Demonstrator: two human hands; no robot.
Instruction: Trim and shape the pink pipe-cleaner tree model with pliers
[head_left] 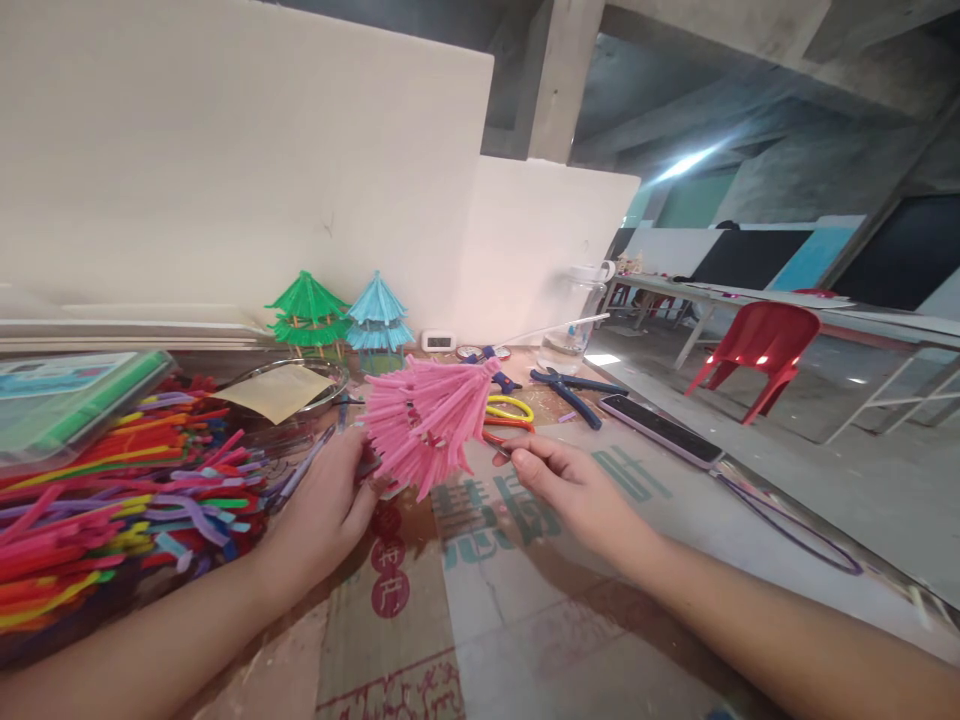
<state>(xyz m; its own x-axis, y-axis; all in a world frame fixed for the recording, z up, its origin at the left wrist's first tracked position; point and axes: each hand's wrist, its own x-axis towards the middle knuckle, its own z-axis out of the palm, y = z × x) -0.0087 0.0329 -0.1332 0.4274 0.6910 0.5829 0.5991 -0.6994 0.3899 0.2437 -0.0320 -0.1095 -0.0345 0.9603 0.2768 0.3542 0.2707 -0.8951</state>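
Note:
A pink two-tiered pipe-cleaner umbrella shape [431, 415] lies tilted on its side above the table, its tip pointing right. My left hand [334, 495] is closed at its lower left end, with the fingertips partly hidden behind the pink strips. My right hand [559, 480] pinches a small dark tool, perhaps tweezers [496, 443], just right of the pink piece. Behind stand a green tiered piece [307, 305] and a light blue one [377, 312]. Yellow-handled scissors [511, 408] lie beyond the pink piece.
Colourful pipe cleaners [150, 490] and a plastic box [75, 400] fill the left. Blue pliers [574, 388], a phone [661, 430] with a strap and a clear jug [571, 320] sit at the right. A red chair [765, 345] stands beyond the table.

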